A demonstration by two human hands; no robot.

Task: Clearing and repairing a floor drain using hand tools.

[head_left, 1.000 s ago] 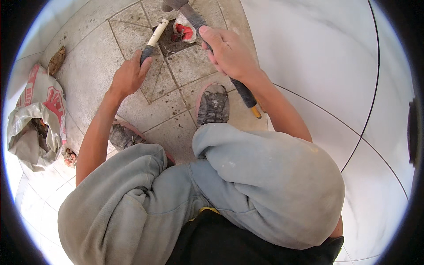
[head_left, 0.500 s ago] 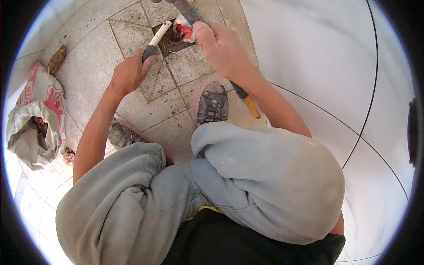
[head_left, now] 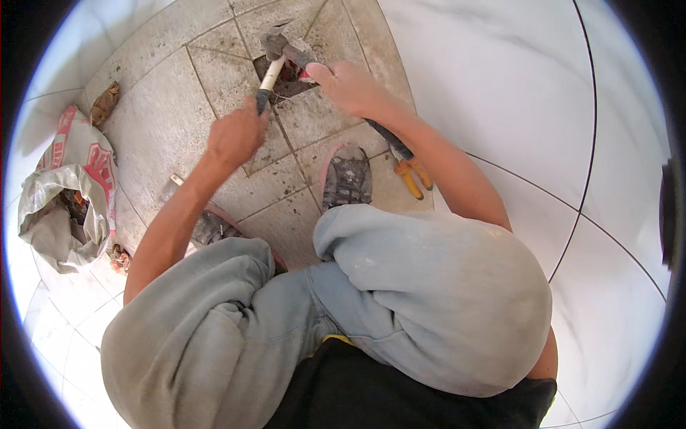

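My left hand [head_left: 237, 136] is closed round the dark grip of a cream-coloured rod-like tool [head_left: 271, 74], which slants over a square hole [head_left: 289, 89] in the tiled floor. My right hand [head_left: 350, 87] grips a claw hammer [head_left: 276, 44]; its metal head lies at the far end of the rod, and its dark handle runs back under my right forearm. Whether head and rod touch, I cannot tell. Between the tools, something red [head_left: 305, 74] shows in the hole, partly hidden.
Orange-handled pliers [head_left: 411, 177] lie beside my right shoe [head_left: 347, 175]. An open sack [head_left: 68, 207] with debris stands at the left, a brown chunk [head_left: 105, 104] beyond it. Dirt is scattered on the floor tiles [head_left: 157, 104]. A white marbled wall [head_left: 500, 86] rises at the right.
The hammer head has come down and left to the rod's far end. My left hand has shifted right and nearer with the rod. More of the pliers now shows.
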